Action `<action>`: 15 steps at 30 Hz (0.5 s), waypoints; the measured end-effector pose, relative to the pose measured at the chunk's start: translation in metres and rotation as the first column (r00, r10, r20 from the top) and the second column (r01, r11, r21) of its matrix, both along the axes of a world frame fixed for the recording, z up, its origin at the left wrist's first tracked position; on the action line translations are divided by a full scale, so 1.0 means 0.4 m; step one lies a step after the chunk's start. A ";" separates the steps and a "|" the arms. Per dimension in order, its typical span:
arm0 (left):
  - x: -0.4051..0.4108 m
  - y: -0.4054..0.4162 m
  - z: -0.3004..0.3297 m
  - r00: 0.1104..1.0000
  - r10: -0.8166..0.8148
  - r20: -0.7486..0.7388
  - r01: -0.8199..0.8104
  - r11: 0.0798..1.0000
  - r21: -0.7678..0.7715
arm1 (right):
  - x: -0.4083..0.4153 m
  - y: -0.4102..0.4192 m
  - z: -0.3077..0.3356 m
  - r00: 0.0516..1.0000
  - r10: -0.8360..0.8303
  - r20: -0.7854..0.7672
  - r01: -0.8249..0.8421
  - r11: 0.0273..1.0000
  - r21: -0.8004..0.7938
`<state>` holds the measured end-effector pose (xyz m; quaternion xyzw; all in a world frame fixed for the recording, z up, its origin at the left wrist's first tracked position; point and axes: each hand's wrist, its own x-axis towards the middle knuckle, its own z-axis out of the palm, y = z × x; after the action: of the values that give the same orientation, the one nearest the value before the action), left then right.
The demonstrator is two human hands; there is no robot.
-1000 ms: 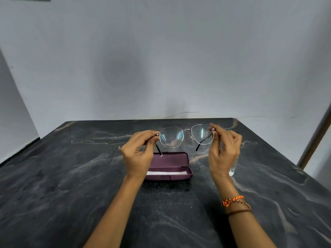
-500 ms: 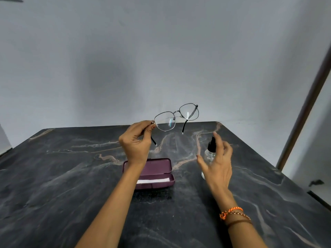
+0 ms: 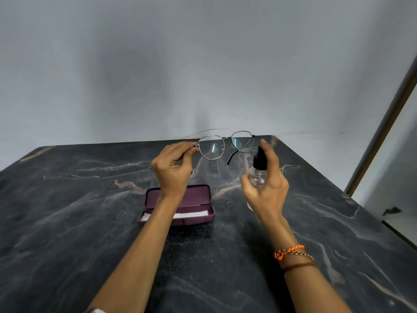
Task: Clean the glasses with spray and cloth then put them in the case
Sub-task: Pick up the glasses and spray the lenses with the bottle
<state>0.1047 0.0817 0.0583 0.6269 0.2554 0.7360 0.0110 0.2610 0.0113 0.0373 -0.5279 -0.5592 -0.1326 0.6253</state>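
Observation:
My left hand [image 3: 172,171] pinches the thin metal-framed glasses [image 3: 222,145] at their left hinge and holds them up above the table, lenses facing me, temples unfolded. My right hand [image 3: 267,186] grips a small clear spray bottle [image 3: 258,175] with a black top, lifted off the table just right of the glasses, with the index finger on top of the nozzle. Below the hands, a maroon glasses case [image 3: 194,199] lies open on the table with a white cloth [image 3: 191,215] inside, partly hidden by my left forearm.
The dark marble table [image 3: 90,222] reaches to a grey wall behind. Its right edge runs diagonally beside a brown door frame [image 3: 381,132]. Orange and brown thread bands [image 3: 291,255] circle my right wrist.
My right hand let go of the glasses, reached to the spray bottle, took it and raised it beside the glasses. My left hand keeps holding the glasses alone.

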 end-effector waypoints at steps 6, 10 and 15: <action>0.009 -0.003 -0.011 0.998 -0.009 -0.061 0.010 1.000 0.016 | -0.025 0.000 0.010 0.995 0.053 0.083 -0.053 0.999 0.002; 0.011 -0.007 -0.008 0.998 -0.011 -0.060 0.011 1.000 0.014 | -0.016 -0.003 0.013 0.998 0.050 0.048 -0.048 0.998 -0.026; 0.014 -0.009 -0.007 0.997 -0.004 -0.073 0.005 1.000 0.008 | -0.022 -0.002 0.014 0.987 0.052 0.151 -0.050 0.999 -0.016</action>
<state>0.1102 0.0781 0.0554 0.6540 0.2512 0.7136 0.0006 0.2522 0.0106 0.0430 -0.5056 -0.6193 -0.1528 0.5810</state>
